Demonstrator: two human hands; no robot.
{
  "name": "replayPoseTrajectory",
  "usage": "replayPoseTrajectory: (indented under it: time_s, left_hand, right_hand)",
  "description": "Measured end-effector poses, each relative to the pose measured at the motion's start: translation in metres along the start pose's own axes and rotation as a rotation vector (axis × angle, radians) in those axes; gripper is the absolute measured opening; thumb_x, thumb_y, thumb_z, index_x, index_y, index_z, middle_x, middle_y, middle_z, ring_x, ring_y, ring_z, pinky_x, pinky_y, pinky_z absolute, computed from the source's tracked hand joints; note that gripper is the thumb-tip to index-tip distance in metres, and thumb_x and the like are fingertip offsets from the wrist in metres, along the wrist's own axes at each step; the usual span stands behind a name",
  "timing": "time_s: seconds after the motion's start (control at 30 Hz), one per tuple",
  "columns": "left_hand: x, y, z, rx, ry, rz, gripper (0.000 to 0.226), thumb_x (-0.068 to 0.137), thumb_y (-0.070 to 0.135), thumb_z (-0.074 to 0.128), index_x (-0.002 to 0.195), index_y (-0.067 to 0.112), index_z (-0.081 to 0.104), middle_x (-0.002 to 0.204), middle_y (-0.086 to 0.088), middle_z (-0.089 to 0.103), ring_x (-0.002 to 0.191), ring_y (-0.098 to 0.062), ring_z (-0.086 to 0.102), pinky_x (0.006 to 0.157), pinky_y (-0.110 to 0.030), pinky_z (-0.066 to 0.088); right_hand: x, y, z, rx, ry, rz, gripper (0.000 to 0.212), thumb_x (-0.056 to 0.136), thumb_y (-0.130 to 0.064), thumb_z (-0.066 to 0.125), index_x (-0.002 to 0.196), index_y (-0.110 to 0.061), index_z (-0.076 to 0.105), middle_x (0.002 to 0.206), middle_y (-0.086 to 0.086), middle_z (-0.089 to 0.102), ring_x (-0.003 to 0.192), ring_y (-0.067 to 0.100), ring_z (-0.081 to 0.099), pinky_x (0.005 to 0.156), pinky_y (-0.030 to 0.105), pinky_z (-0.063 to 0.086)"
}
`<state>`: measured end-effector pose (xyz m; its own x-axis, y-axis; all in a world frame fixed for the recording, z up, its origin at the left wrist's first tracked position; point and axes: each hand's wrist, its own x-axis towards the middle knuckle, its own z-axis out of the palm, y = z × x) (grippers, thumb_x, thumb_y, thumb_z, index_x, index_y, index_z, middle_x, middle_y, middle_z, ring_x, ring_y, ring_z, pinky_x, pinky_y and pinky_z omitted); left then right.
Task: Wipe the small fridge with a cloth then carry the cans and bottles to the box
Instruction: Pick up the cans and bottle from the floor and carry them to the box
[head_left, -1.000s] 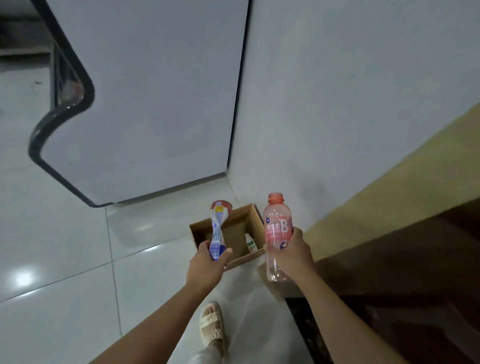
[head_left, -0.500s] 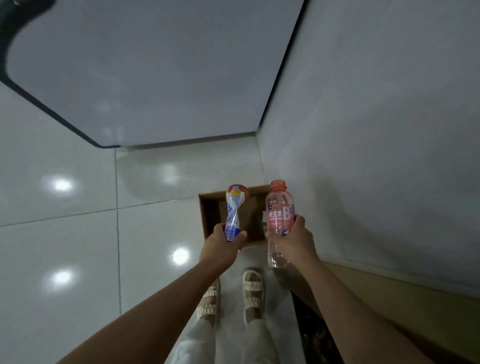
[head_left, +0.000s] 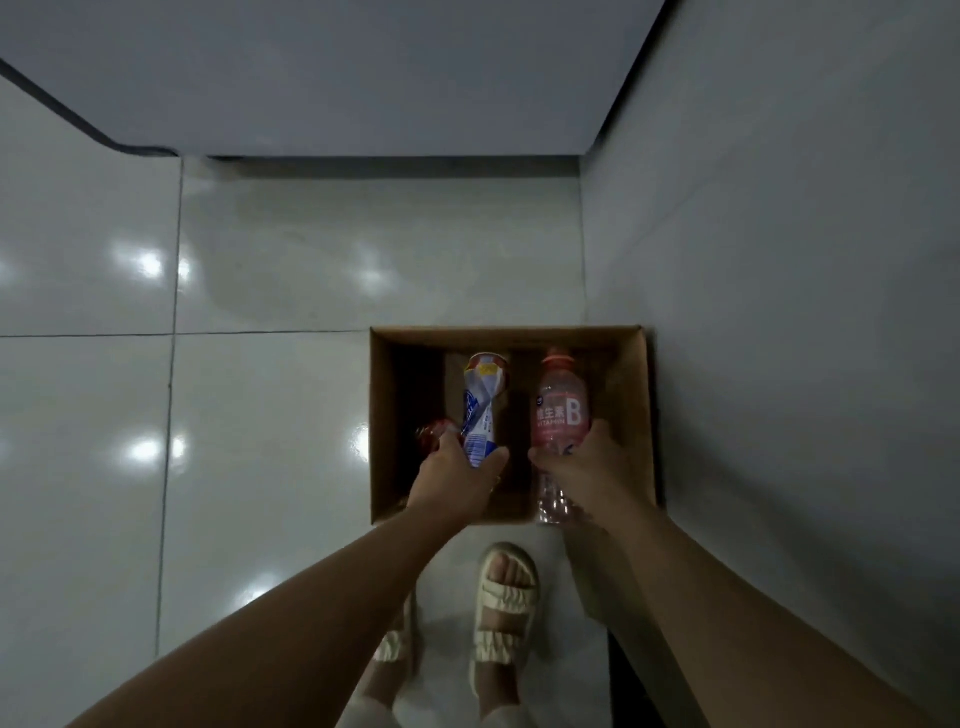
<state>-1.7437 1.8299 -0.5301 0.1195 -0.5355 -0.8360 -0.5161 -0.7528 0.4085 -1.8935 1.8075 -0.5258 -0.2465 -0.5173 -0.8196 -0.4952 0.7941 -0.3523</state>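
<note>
An open cardboard box (head_left: 382, 415) stands on the tiled floor against the right wall. My left hand (head_left: 457, 483) grips a crushed, twisted blue-and-white bottle (head_left: 480, 410) over the box's left half. My right hand (head_left: 587, 467) grips a pink vitamin drink bottle (head_left: 561, 410) with a pink cap over the right half. Both bottles point away from me, above the box's opening. A red can (head_left: 431, 436) shows inside the box beside my left hand. The fridge and cloth are out of view.
A grey wall (head_left: 779, 312) runs along the right side of the box, and another wall (head_left: 363, 78) stands ahead. Glossy white floor tiles (head_left: 260, 415) spread to the left. My feet in cream sandals (head_left: 506, 613) stand just behind the box.
I have stepped up to the box and tilted my view down onto it. Both hands have carried their bottles from in front of the box to above its opening.
</note>
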Motion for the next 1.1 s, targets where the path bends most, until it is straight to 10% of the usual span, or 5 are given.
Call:
replayPoseTrajectory:
  time_s: [0.63, 1.1]
  left_hand:
    - [0.205, -0.068, 0.106, 0.120, 0.093, -0.024, 0.064, 0.088, 0.048, 0.053, 0.136, 0.011, 0.033, 0.130, -0.018, 0.049, 0.110, -0.034, 0.055, 0.089, -0.043, 0.049]
    - [0.134, -0.036, 0.056, 0.182, 0.029, -0.052, 0.067, 0.087, 0.041, 0.058, 0.139, 0.010, 0.028, 0.136, -0.018, 0.043, 0.117, -0.032, 0.050, 0.083, -0.033, 0.046]
  right_hand:
    - [0.213, 0.079, 0.093, -0.122, -0.004, -0.071, 0.082, 0.079, -0.027, 0.073, 0.141, -0.009, 0.022, 0.133, 0.013, 0.048, 0.115, 0.029, 0.053, 0.076, 0.026, 0.041]
    - [0.131, 0.057, 0.059, -0.242, -0.072, -0.116, 0.093, 0.079, -0.029, 0.071, 0.148, -0.016, 0.010, 0.141, 0.012, 0.042, 0.127, 0.028, 0.043, 0.105, 0.035, 0.039]
